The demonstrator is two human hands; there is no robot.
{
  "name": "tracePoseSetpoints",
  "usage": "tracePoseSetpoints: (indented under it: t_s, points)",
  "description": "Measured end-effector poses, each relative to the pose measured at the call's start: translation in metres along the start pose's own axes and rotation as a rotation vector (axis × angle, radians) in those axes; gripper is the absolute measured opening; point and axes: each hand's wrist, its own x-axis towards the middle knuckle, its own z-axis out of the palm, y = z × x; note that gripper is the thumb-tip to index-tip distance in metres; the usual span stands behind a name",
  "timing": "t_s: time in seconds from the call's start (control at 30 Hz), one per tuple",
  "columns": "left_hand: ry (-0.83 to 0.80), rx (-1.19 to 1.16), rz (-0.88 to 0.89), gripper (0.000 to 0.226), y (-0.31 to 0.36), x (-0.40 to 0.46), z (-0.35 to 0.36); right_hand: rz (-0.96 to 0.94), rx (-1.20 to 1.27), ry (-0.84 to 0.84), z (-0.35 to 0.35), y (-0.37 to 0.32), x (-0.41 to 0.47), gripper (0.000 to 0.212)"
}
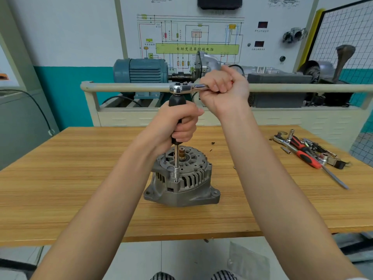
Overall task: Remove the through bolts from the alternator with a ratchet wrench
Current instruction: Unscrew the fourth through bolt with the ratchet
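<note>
1. Two bare forearms reach from the near edge toward the middle of a wooden desk [80, 178].
2. The alternator [181, 178] stands upright at the desk's centre. A socket on a long extension bar [176, 158] sits on a through bolt at its near rim.
3. The left hand [179, 122] curls around the bar's black grip, steadying it upright.
4. Above, the right hand [224, 83] is fisted round the ratchet wrench [185, 88] handle, which points right.
5. Judged from this, one bolt is being turned; whether any bolts are already out cannot be told.
6. Spare tools [306, 152] lie far right on the desk.
</note>
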Motion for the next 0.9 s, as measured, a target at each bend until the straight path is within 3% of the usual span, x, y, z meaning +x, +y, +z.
tracePoseSetpoints:
  t_s: [0.1, 0.27, 0.4, 0.53, 0.77, 0.9]
  points:
    - [0.148, 0.000, 0.027, 0.045, -0.001, -0.002, 0.001, -0.131, -0.039, -0.015, 0.004, 0.004, -0.008, 0.053]
    - [0.609, 0.083, 0.086, 0.040, -0.006, 0.004, 0.013, -0.442, -0.263, -0.160, 0.009, 0.028, -0.037, 0.048]
    - [0.741, 0.176, 0.169, 0.038, -0.011, 0.007, 0.020, -0.768, -0.442, -0.369, 0.005, 0.051, -0.058, 0.045]
    - [0.607, 0.172, 0.155, 0.034, -0.011, 0.004, 0.019, -0.726, -0.427, -0.345, 0.008, 0.043, -0.057, 0.045]
    - [0.060, -0.013, 0.001, 0.033, 0.002, -0.004, -0.007, -0.208, -0.174, -0.028, 0.011, 0.005, -0.015, 0.055]
    - [-0.005, 0.023, -0.025, 0.045, 0.001, -0.005, -0.005, -0.021, -0.034, 0.040, 0.003, 0.003, 0.002, 0.058]
